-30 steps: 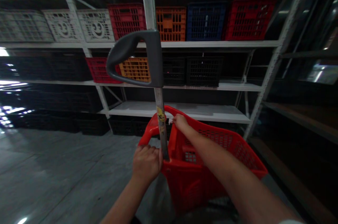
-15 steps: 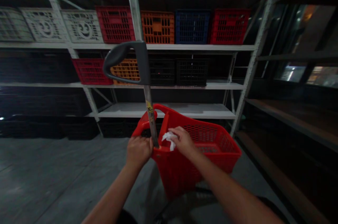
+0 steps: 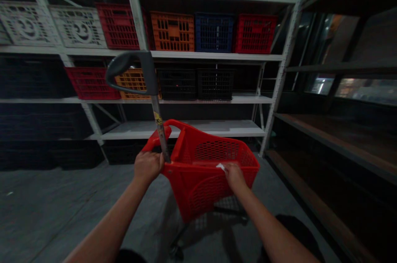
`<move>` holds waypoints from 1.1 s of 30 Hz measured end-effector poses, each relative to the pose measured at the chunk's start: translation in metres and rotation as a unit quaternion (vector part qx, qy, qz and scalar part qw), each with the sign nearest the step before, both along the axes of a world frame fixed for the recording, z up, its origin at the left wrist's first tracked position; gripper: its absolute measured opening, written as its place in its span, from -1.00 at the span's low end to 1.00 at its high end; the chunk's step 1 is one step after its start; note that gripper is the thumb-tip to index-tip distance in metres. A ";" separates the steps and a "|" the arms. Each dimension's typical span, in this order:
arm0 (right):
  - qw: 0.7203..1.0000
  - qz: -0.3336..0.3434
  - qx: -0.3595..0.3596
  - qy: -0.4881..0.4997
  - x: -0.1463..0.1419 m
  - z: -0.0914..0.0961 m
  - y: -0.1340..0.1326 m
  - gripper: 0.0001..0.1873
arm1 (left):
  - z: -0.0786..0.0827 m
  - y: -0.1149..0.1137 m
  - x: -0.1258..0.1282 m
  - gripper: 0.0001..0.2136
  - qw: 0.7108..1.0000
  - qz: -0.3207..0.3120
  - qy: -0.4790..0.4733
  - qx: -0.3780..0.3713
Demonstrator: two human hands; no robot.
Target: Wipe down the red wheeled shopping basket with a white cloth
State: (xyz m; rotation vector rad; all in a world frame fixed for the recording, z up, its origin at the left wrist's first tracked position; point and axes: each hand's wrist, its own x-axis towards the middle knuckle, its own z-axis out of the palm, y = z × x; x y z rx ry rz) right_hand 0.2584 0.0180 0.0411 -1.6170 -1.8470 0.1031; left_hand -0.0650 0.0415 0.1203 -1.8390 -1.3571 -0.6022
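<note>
A red plastic shopping basket [image 3: 201, 184] on wheels stands on the floor in front of me. Its metal pole with a grey loop handle [image 3: 130, 72] rises from the near left corner. My left hand [image 3: 148, 166] is closed around the base of that pole at the basket's rim. My right hand [image 3: 234, 175] rests on the near right rim, pinching a small white cloth [image 3: 221, 166] against it.
Metal shelving [image 3: 186, 56] stands ahead, holding red, orange, blue, white and black crates. A second dark shelf unit [image 3: 335, 130] runs along the right. Grey concrete floor [image 3: 56, 205] spreads to the left.
My right hand with the white cloth slid from the basket's left corner by the pole to the right part of the near rim. The basket now appears farther from me.
</note>
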 end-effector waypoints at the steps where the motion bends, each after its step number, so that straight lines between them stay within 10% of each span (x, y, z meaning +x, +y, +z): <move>1: 1.000 0.010 0.002 0.003 -0.011 0.003 0.001 -0.70 | 0.000 0.000 0.000 -0.63 1.000 0.003 -0.003 -0.003; 10: 0.981 0.166 0.083 0.064 -0.141 0.028 0.015 -0.74 | 0.001 -0.003 0.000 -0.59 0.999 -0.007 -0.046 -0.029; 25: 0.994 -0.080 0.034 0.072 0.106 -0.039 -0.015 -0.67 | 0.000 0.017 -0.027 -0.70 1.000 -0.020 0.008 -0.022; 33: 0.991 -0.073 0.066 0.091 0.065 -0.042 -0.010 -0.65 | 0.000 0.023 -0.034 -0.66 0.999 -0.019 -0.013 -0.029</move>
